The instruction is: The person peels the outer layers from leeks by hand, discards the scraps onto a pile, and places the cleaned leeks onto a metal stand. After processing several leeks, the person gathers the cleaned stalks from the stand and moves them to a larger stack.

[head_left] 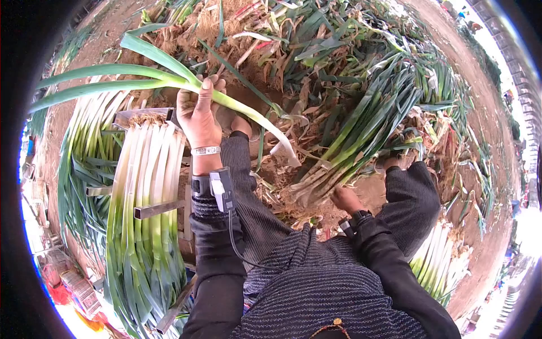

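A single leek is pinched in my left hand, thumb on top, its green leaves fanning out to the left and its white root end hanging down to the right. My right hand is low at the root ends of a loose heap of leeks, with its fingers curled against the stalks. Exactly which stalk it grips is hidden. Left of my left forearm, a neat row of trimmed leeks lies on a metal frame, roots at the top.
Discarded leaves and peelings cover the ground ahead. Another stack of leeks lies at the far left, and a further bunch at the right beside my knee. Bare soil shows along the right side.
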Action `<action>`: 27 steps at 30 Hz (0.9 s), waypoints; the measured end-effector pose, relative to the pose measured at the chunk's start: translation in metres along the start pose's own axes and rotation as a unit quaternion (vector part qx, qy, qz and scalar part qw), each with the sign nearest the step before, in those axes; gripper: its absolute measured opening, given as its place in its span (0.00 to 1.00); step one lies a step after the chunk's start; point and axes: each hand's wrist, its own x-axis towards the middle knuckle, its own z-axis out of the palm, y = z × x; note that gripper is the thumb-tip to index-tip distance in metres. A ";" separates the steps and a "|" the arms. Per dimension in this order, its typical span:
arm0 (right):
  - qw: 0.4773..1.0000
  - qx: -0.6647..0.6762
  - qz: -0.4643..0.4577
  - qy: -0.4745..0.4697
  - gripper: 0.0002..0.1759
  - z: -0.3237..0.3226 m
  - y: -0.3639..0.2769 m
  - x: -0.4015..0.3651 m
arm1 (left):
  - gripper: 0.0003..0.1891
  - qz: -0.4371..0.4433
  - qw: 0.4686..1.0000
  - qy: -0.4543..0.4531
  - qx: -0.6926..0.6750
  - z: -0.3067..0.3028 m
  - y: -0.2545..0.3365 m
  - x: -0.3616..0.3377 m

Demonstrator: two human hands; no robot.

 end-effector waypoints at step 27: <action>0.970 -0.063 -0.068 0.224 0.07 -0.039 -0.133 0.028 | 0.11 -0.044 0.997 0.059 -0.037 0.006 -0.038 -0.025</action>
